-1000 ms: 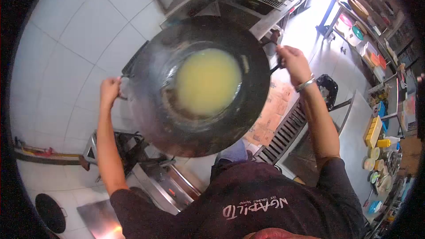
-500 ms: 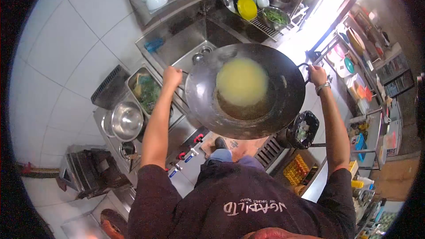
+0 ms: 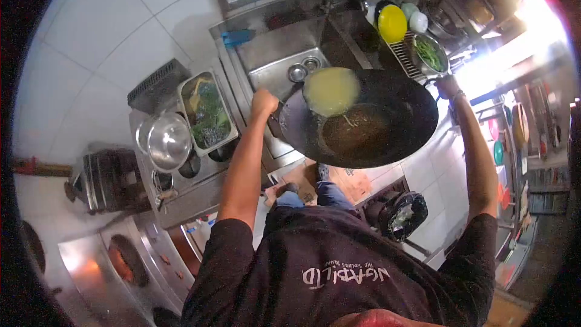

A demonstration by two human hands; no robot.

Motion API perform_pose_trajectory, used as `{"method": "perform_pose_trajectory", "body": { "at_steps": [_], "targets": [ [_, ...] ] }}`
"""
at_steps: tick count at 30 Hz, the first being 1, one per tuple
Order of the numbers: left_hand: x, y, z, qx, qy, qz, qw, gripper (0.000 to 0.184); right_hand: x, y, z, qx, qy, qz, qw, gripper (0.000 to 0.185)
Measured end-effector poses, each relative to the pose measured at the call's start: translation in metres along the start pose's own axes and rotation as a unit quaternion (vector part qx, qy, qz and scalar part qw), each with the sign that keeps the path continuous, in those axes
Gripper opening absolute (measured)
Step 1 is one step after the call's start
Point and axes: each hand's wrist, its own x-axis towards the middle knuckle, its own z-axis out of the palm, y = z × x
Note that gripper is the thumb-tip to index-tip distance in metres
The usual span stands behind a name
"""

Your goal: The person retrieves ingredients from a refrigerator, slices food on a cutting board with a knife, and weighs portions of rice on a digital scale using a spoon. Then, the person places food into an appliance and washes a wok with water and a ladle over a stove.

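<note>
A large dark wok (image 3: 405, 122) hangs in the air in front of my body, held by its two side handles. My left hand (image 3: 265, 103) is closed around the left handle. Over at the far right, my right hand (image 3: 448, 87) grips the other handle. Cloudy yellowish liquid (image 3: 331, 92) is gathered toward the far left side of the wok, which tilts away from me. Below it, the wet brown bottom shows, with a few pale strands lying there. Just beyond the wok's far rim is the metal sink (image 3: 275, 79), with two round drain fittings in its basin.
Left of the sink, a metal tray of leafy greens (image 3: 209, 118) stands beside steel bowls (image 3: 168, 142). A yellow plate (image 3: 392, 23) and a bowl of green vegetables (image 3: 430, 54) are on the rack behind. A bin with a black bag (image 3: 404, 215) stands at the lower right.
I have turned and moved closer to the sink, carrying the wok. The wok now tips away from me, and its liquid has shifted toward the far left rim, baring more of the bottom.
</note>
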Motion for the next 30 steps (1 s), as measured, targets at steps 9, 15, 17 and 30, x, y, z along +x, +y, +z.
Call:
{"method": "perform_pose_trajectory", "body": {
  "at_steps": [9, 15, 17, 30],
  "targets": [
    [0.014, -0.064, 0.118, 0.199, -0.134, 0.132, 0.962, 0.029, 0.184, -0.201, -0.093, -0.375, -0.172, 0.085, 0.907, 0.027],
    [-0.007, -0.087, 0.204, 0.213, -0.138, 0.324, 0.911, 0.044, 0.287, -0.247, -0.09, -0.317, -0.127, 0.035, 0.939, 0.026],
    [-0.011, -0.091, 0.224, 0.1, -0.173, 0.328, 0.923, 0.042, 0.301, -0.243, -0.089, -0.382, -0.13, -0.093, 0.91, 0.026],
    [-0.167, -0.024, -0.022, -0.426, 0.022, -0.334, 0.84, 0.016, 0.26, -0.307, -0.127, -0.151, -0.027, -0.171, 0.973, 0.029]
  ]
}}
